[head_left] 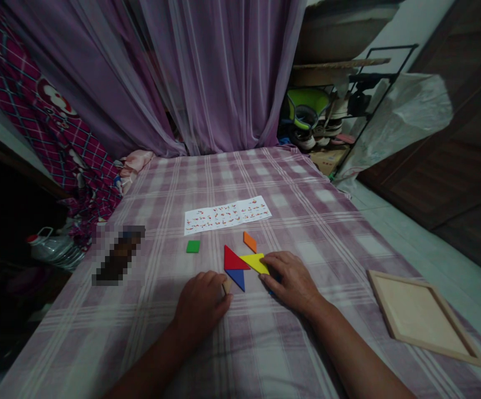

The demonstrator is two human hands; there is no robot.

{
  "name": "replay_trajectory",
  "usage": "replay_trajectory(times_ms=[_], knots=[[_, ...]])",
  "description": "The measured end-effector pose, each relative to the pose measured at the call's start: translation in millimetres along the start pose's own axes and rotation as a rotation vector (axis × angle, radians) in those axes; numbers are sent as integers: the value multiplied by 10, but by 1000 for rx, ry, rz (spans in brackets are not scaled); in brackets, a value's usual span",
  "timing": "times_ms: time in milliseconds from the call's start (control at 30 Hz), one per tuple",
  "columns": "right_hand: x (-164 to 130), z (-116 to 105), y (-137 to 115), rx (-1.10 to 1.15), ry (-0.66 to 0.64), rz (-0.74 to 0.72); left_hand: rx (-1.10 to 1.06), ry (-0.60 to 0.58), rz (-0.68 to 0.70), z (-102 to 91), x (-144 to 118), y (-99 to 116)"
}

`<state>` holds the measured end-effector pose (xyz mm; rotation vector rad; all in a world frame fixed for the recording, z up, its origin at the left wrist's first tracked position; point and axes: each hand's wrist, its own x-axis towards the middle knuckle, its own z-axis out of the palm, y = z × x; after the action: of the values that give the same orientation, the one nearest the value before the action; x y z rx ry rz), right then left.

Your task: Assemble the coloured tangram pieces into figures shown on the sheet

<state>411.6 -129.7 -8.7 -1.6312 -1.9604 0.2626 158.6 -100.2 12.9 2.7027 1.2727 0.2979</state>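
Note:
Between the thumb and fingers of my left hand [203,302] is a small wood-coloured tangram piece [226,286], its shape partly hidden. My right hand [290,280] pinches the right end of a yellow triangle [256,261]. This triangle's left tip meets a red triangle [233,260]. Below the red one, a blue triangle [238,278] lies against its lower edge, close to my left fingertips. A sliver of another blue piece [270,292] shows under my right thumb. Farther back lie an orange parallelogram [249,242] and a green square [193,246], both untouched.
A printed sheet of small figures [228,215] lies beyond the pieces. At right, a shallow wooden tray [423,316] rests on the checked cloth [174,360] near its edge. A blurred-out item [119,255] lies at left. Purple curtains [219,77] hang behind.

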Motion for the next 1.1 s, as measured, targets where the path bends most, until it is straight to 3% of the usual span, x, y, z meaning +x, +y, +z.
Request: replay_trajectory(times_ms=[133, 400, 800, 1100], knots=[[4, -3, 0, -2, -4, 3, -19, 10, 55, -21, -36, -46], [6, -6, -1, -3, -17, 12, -30, 79, 35, 14, -21, -49], [6, -24, -8, -14, -17, 6, -6, -38, -117, 1, 56, 27], [9, -43, -25, 8, -20, 12, -1, 26, -61, 25, 49, 19]])
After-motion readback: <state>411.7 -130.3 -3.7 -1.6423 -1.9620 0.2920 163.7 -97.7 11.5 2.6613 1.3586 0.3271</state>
